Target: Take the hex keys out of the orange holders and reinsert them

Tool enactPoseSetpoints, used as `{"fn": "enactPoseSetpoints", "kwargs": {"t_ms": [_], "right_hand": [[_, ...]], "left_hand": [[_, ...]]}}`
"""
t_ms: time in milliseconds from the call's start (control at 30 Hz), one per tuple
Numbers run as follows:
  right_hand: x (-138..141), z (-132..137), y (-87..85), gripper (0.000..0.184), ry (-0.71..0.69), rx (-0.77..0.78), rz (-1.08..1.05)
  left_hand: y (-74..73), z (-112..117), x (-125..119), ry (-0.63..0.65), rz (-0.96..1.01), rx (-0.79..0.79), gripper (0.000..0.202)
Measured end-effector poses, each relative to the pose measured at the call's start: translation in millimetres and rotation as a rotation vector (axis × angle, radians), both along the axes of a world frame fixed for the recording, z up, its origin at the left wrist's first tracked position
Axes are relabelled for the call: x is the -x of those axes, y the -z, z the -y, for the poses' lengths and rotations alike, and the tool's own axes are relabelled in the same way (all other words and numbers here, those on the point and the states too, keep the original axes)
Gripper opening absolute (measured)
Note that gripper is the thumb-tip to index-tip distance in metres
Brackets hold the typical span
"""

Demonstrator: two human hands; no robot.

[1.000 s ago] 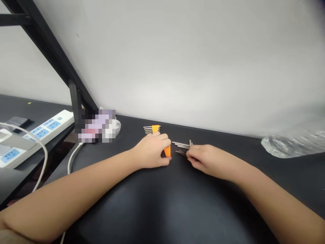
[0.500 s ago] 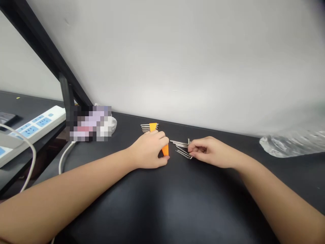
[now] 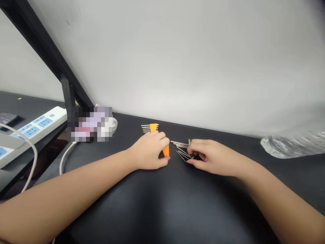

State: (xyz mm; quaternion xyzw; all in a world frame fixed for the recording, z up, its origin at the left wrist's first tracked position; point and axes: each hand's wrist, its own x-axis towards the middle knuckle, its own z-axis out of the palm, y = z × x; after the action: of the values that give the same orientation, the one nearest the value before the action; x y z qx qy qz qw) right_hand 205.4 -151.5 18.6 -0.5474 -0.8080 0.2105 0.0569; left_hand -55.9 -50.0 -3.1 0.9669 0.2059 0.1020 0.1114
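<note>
My left hand (image 3: 149, 150) curls over an orange hex key holder (image 3: 166, 151), whose lower end shows between thumb and fingers. Beyond the knuckles, an orange part (image 3: 153, 127) has several metal hex keys (image 3: 146, 128) running through it. Whether both orange parts are one piece is hidden by the hand. To the right, my right hand (image 3: 207, 154) has its fingers bent around the short ends of several loose hex keys (image 3: 183, 154). Its thumb touches the nearest ones, while other keys (image 3: 179, 144) lie just behind at the fingertips.
A white power strip (image 3: 42, 123) lies at the left beside a white cable (image 3: 66, 156). A blurred-out item (image 3: 90, 125) sits near a black slanted post (image 3: 50, 44). Clear plastic wrap (image 3: 286, 145) rests at the right by the pale wall (image 3: 177, 67).
My right thumb has moved down and toward me, apart from the index finger. The nearer loose hex keys have fanned out. My left hand keeps its place on the orange holder.
</note>
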Motion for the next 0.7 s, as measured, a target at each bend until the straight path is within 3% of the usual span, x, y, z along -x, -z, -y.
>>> {"fn": "enactPoseSetpoints", "kwargs": {"t_ms": [67,200,700], "right_hand": [[2,1,1.5,0.015,0.011,-0.024,0.047],[3,2,3.1,0.003,-0.017,-0.061,0.096],[12,5,1.3,0.008,0.051,-0.122,0.198]], "left_hand": [[0.0,0,0,0.000,-0.005,-0.002,0.027],[-0.3,0,-1,0.001,-0.005,0.004,0.027],[-1.3,0,-1,-0.007,-0.006,0.027,0.027]]}}
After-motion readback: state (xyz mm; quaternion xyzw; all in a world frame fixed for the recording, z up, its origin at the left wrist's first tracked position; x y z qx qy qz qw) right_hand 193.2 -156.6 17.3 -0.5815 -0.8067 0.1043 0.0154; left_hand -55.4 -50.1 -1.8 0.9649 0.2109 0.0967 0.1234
